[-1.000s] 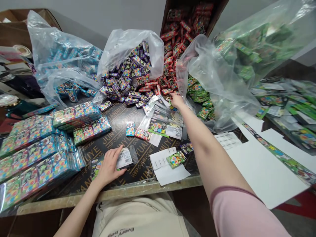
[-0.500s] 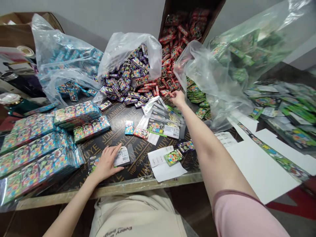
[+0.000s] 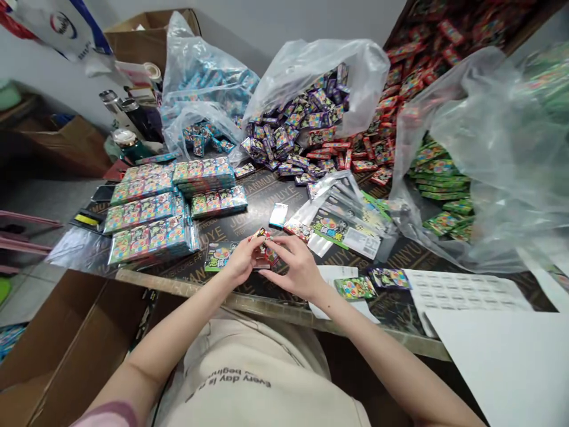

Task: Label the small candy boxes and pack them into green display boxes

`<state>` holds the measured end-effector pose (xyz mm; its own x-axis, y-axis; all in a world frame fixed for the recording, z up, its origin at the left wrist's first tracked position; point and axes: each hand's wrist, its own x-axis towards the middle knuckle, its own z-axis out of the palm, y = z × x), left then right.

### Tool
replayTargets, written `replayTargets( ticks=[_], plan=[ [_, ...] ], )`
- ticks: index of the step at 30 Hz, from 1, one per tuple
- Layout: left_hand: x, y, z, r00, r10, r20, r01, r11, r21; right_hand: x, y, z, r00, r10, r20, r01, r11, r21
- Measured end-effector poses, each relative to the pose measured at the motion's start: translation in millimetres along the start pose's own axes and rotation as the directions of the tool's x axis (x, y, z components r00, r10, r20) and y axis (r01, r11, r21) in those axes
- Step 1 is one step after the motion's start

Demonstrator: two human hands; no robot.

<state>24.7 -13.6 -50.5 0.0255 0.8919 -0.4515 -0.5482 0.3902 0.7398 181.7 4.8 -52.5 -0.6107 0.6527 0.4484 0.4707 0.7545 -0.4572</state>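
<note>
My left hand (image 3: 242, 259) is closed on a small red candy packet (image 3: 270, 255) above the table's front part. My right hand (image 3: 299, 268) reaches in from the other side, its fingertips bent onto the same packet, which they partly cover. Just left of my hands, a printed clear pouch (image 3: 217, 255) lies flat. Behind them are a small blue-and-white packet (image 3: 278, 214) and another red packet (image 3: 299, 230). To the right lie a green packet (image 3: 354, 288), partly over white paper, and a purple packet (image 3: 390, 277).
Stacked packs of packets (image 3: 149, 237) stand at the left. Clear bags hold blue packets (image 3: 208, 83) and purple packets (image 3: 284, 130); loose red packets (image 3: 386, 142) and green packets (image 3: 444, 178) lie farther right. Flat printed pouches (image 3: 351, 228) overlap mid-table. An open carton (image 3: 57, 338) sits below left.
My right hand has come back from the red pile to meet my left hand, which has lifted off the pouch. A red packet is now between them. The view has swung left.
</note>
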Motion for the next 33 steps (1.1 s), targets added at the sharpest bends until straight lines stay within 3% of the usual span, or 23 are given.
replayTargets(
  ticks=[3, 6, 9, 12, 15, 16, 17, 19, 21, 23, 25, 27, 33],
  plan=[
    [-9, 9, -16.3, 0.992, -0.106, 0.062, 0.102, 0.992, 0.07, -1, 5, -10, 0.996, -0.023, 0.09, 0.016, 0.996, 0.084],
    [-15, 11, -20.9, 0.979, -0.155, 0.134, 0.141, 0.984, 0.105, 0, 4, -10, 0.981, -0.083, 0.174, 0.053, 0.983, 0.173],
    [-16, 6, -18.8, 0.975, -0.166, 0.146, 0.152, 0.983, 0.099, 0, -2, -3, 0.989, -0.077, 0.13, 0.044, 0.969, 0.244],
    [-15, 3, -21.6, 0.975, -0.176, 0.137, 0.162, 0.981, 0.107, -1, -4, 0, 0.999, 0.021, 0.042, -0.031, 0.966, 0.257],
    [-11, 7, -33.6, 0.992, -0.082, 0.098, 0.048, 0.949, 0.311, -4, 9, -4, 0.993, 0.11, -0.033, -0.103, 0.979, 0.178],
    [-9, 9, -39.1, 0.995, 0.007, 0.1, -0.052, 0.89, 0.453, -6, 16, -5, 0.989, 0.14, -0.051, -0.133, 0.983, 0.128],
    [-7, 10, -44.9, 0.985, 0.11, 0.136, -0.171, 0.771, 0.614, -9, 24, -7, 0.984, 0.165, -0.061, -0.16, 0.984, 0.079],
    [-2, 10, -56.0, 0.926, 0.226, 0.302, -0.368, 0.368, 0.854, -17, 39, -7, 0.98, 0.195, -0.042, -0.195, 0.981, 0.016],
    [4, 6, -64.1, 0.876, 0.175, 0.45, -0.455, -0.017, 0.891, -26, 49, -4, 0.98, 0.196, 0.015, -0.196, 0.981, 0.0],
    [9, 1, -68.1, 0.859, 0.106, 0.501, -0.474, -0.207, 0.856, -34, 52, 3, 0.98, 0.19, 0.056, -0.189, 0.982, -0.03],
    [12, -3, -68.4, 0.847, 0.096, 0.523, -0.487, -0.253, 0.836, -39, 51, 9, 0.981, 0.184, 0.065, -0.18, 0.981, -0.068],
    [12, -4, -66.7, 0.833, 0.13, 0.537, -0.501, -0.233, 0.834, -41, 47, 14, 0.983, 0.172, 0.065, -0.169, 0.985, -0.045],
    [4, 4, -63.6, 0.789, 0.178, 0.588, -0.57, -0.145, 0.809, -29, 45, 10, 0.988, 0.085, 0.13, -0.12, 0.951, 0.285]
  ],
)
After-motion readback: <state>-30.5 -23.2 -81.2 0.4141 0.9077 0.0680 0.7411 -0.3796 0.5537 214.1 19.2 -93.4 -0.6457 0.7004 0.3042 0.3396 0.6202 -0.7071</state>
